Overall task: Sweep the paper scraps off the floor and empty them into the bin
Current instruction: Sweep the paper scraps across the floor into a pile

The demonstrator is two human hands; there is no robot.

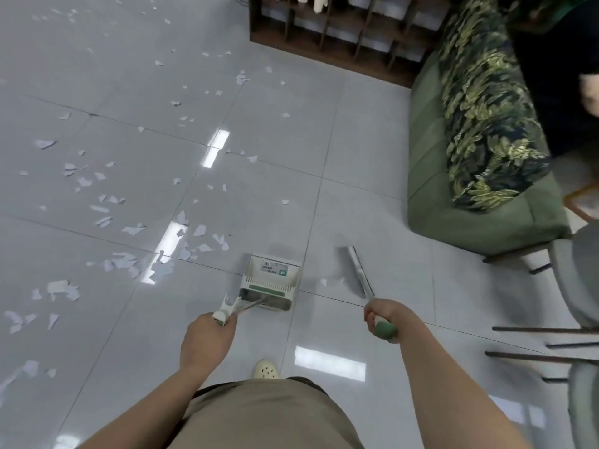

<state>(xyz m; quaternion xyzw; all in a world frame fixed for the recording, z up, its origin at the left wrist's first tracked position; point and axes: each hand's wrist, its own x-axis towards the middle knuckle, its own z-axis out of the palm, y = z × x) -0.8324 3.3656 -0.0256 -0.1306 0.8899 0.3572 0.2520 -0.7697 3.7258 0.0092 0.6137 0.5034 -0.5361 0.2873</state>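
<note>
my left hand [207, 335] is clamped around the handle of the dustpan [270, 281], which rests on the tiled floor [372, 222] just ahead of my foot. my right hand [384, 319] is clamped around the green grip of the broom [359, 273], its blurred head beside the dustpan on the right. paper scraps [126, 228] lie scattered across the floor to the left, several close to the dustpan; a green sofa [453, 196] stands at right.

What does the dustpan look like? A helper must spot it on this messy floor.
Start at the green sofa and look left along the grey tiles. The dustpan stands ahead of the left hand, which grips its handle. Unlike the paper scraps, it is a boxy white pan with a green strip.
</note>
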